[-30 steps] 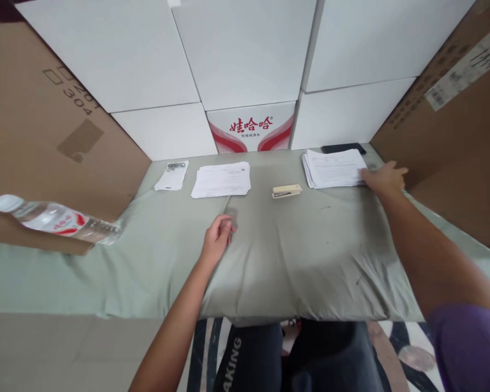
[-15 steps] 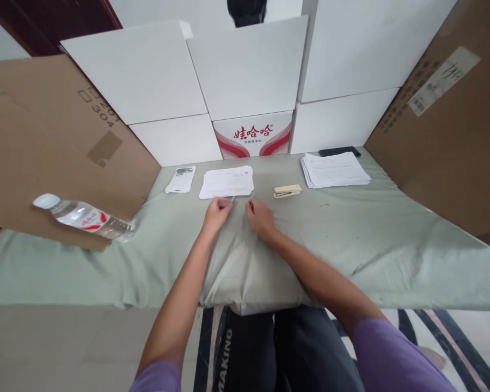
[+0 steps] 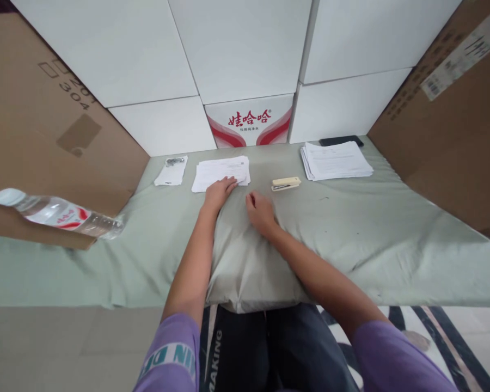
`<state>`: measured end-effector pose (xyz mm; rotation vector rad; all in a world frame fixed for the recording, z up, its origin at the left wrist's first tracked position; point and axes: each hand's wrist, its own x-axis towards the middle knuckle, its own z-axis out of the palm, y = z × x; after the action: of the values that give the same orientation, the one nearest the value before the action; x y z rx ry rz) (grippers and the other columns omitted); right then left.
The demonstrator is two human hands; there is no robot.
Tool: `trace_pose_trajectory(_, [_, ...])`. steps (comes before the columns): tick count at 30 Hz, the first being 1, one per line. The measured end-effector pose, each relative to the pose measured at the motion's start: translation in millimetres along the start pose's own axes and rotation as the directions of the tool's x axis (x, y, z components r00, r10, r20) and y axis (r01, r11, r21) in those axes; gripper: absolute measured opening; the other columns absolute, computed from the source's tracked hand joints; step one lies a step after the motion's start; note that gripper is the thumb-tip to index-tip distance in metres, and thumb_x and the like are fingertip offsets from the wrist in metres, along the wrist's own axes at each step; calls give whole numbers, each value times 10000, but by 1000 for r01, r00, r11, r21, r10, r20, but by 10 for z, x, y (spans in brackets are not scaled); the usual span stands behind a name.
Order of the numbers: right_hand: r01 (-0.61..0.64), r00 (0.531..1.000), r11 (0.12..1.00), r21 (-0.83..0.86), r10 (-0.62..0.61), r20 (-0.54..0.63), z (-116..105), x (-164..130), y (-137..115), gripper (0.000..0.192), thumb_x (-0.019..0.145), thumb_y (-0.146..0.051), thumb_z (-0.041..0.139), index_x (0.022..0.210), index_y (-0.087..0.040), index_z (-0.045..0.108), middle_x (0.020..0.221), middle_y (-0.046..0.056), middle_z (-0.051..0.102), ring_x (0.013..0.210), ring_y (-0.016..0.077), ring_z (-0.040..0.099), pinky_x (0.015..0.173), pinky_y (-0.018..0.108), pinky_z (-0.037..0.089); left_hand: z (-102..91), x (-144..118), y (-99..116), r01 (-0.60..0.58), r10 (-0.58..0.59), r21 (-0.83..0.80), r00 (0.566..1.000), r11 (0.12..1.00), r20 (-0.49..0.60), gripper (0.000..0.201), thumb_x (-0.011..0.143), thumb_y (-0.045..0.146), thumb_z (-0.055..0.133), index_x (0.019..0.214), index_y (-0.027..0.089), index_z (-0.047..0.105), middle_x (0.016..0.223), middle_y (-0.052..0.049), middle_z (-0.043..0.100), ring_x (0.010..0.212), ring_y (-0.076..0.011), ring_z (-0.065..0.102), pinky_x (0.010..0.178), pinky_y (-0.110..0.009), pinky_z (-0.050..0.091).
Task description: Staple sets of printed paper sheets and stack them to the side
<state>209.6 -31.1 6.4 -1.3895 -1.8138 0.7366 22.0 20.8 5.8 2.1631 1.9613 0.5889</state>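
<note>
My left hand [image 3: 219, 193] reaches onto the near edge of a small stack of printed paper sheets [image 3: 218, 167], its fingers stretched out over the top sheet near the lower right corner. Closed into a loose fist, my right hand [image 3: 260, 211] rests on the green cloth just right of that stack; nothing shows in its fingers. A cream stapler [image 3: 286, 183] lies a little beyond it to the right. Further right is a thicker stack of printed sheets [image 3: 337, 161].
A flat white packet with small dark metal pieces [image 3: 171, 171] lies left of the papers. A water bottle [image 3: 61, 213] leans at the left by a brown cardboard panel [image 3: 36, 147]. White boxes [image 3: 245, 49] wall off the back. A black flat object [image 3: 341, 140] lies behind the right stack.
My left hand has moved forward from the cloth onto the paper stack, and its fingers have stretched out. My right hand stays in about the same place. The view has tilted down.
</note>
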Motion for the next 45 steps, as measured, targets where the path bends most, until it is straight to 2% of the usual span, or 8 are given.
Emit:
trace_pose_trajectory(4, [-15,1000,1000,23,15,4,-12,-5,9,254,1024,-351,420,820,-239,522,777,14,607,707,180,491,652,294,282,-29,-5,65,75,-72,139,997,987,-29,431,1045,432,408,1314,258,697,1288,-130,729,1182,-305,668,922,-362,454])
trace_pose_trajectory(8, [-27,1000,999,44,27,2,-1,5,23,257,1018,-363,417,806,-242,495,767,11,594,708,180,491,646,296,273,-1,13,108,126,-108,208,990,970,-96,437,1038,423,392,1135,212,763,1042,-174,774,983,-311,700,796,-349,417])
trace_pose_trajectory(19, [-40,999,996,83,39,5,-3,8,24,252,1006,-377,407,797,-247,459,737,3,563,692,179,477,643,298,259,-14,11,88,207,-198,16,953,978,-230,356,969,509,540,951,230,761,952,-95,779,886,-249,656,721,-315,350])
trace_pose_trajectory(26, [-38,999,992,122,40,-13,7,9,42,239,999,-361,420,804,-236,482,715,-13,544,678,163,470,647,294,268,10,25,40,185,-191,-51,931,981,-310,300,1004,451,481,950,228,675,972,-90,757,919,-244,659,763,-306,391])
trace_pose_trajectory(34, [-30,998,987,158,38,-50,32,24,89,251,994,-371,427,816,-224,523,696,-23,537,676,154,466,650,292,270,-22,-26,-20,110,-206,-212,837,971,-507,163,994,385,496,1017,242,569,964,-73,721,904,-240,681,812,-325,448])
trace_pose_trajectory(38, [-24,998,986,164,34,-56,13,26,78,245,985,-367,437,799,-225,511,674,-28,515,662,154,449,645,294,264,-64,-92,-28,-21,-106,-279,896,960,-432,266,1022,451,429,978,248,595,985,-56,740,936,-224,681,873,-328,459])
trace_pose_trajectory(41, [-33,998,983,179,43,-52,12,27,77,243,984,-367,431,801,-227,508,669,-31,515,656,154,454,644,293,273,-109,-104,-117,134,-237,-251,864,959,-444,283,1008,467,456,1023,239,622,1112,-89,739,1089,-260,653,992,-384,441])
trace_pose_trajectory(45, [-27,998,979,202,39,-57,26,28,83,238,978,-373,433,805,-228,508,673,-29,532,659,156,473,647,291,287,-189,-113,-313,549,-554,-161,693,820,-460,548,848,507,700,1276,191,570,1401,-189,615,1365,-394,478,1113,-550,360])
